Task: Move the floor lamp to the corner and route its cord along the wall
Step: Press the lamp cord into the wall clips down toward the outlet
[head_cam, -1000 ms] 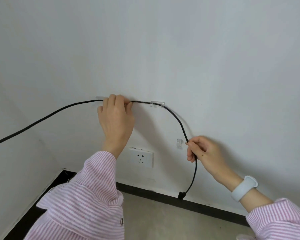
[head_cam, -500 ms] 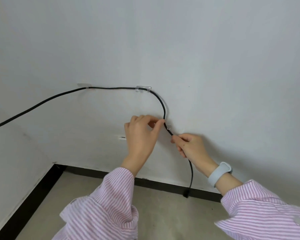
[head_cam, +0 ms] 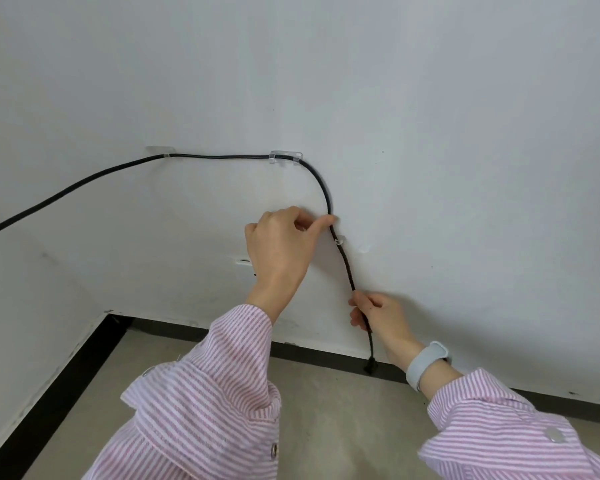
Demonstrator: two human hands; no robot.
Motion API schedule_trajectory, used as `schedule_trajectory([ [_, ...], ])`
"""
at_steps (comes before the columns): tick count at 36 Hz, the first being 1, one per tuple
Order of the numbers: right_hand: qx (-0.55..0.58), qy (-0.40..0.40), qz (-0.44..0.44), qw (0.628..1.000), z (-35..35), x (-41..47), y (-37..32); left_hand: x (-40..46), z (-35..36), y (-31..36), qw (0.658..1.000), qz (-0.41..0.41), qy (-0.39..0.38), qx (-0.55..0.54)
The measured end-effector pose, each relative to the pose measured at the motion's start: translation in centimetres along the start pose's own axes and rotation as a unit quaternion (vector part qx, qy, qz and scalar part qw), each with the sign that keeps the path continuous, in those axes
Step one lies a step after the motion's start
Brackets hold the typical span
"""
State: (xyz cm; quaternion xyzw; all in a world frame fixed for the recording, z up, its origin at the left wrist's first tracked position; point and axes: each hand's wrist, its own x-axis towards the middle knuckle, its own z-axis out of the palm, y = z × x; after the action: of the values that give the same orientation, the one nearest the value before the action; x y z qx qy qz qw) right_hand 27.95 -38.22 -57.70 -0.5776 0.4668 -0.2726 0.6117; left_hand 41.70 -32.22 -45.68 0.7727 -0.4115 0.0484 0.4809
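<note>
The black cord [head_cam: 219, 156] ran level along the white wall [head_cam: 430, 116] between two clear clips [head_cam: 285, 156], well above the left hand [head_cam: 281, 247], then bent down in a curve and hung nearly upright, leaning slightly right toward the floor [head_cam: 343, 410]. The left hand pressed its forefinger tip against the cord just above a third clip [head_cam: 339, 240], the other fingers curled in. Below it, the right hand [head_cam: 378, 317] was closed around the cord, pinching it, the plug end [head_cam: 370, 368] dangling under that hand by the dark skirting. Half a second before, the right hand had gripped just beneath the third clip; it had since slid down the cord, pulling that stretch straighter.
</note>
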Motion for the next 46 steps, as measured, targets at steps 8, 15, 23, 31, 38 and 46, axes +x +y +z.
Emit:
schedule_trajectory([
  [8,0.07,-0.037,0.092,0.993,4.0,0.7,0.5,-2.0,-0.7,-6.7,0.994,-0.022,-0.077,-0.074],
  [15,0.191,-0.052,0.089,0.976,6.1,1.4,1.3,-7.4,0.4,-15.9,0.942,-0.157,-0.296,-0.025],
  [23,0.206,-0.09,0.029,0.974,7.0,1.7,2.0,-11.8,3.7,-19.1,0.9,-0.158,-0.39,-0.114],
  [31,0.091,-0.032,-0.022,0.995,6.2,1.4,2.8,-10.7,2.9,-21.9,0.911,-0.182,-0.33,-0.169],
  [38,-0.423,-0.018,-0.39,0.818,6.1,-0.5,5.1,-10.1,3.2,-22.3,0.92,-0.109,-0.371,-0.071],
  [46,-0.615,-0.032,-0.338,0.712,8.0,0.3,7.0,-9.4,4.4,-22.4,0.91,-0.017,-0.414,0.036],
])
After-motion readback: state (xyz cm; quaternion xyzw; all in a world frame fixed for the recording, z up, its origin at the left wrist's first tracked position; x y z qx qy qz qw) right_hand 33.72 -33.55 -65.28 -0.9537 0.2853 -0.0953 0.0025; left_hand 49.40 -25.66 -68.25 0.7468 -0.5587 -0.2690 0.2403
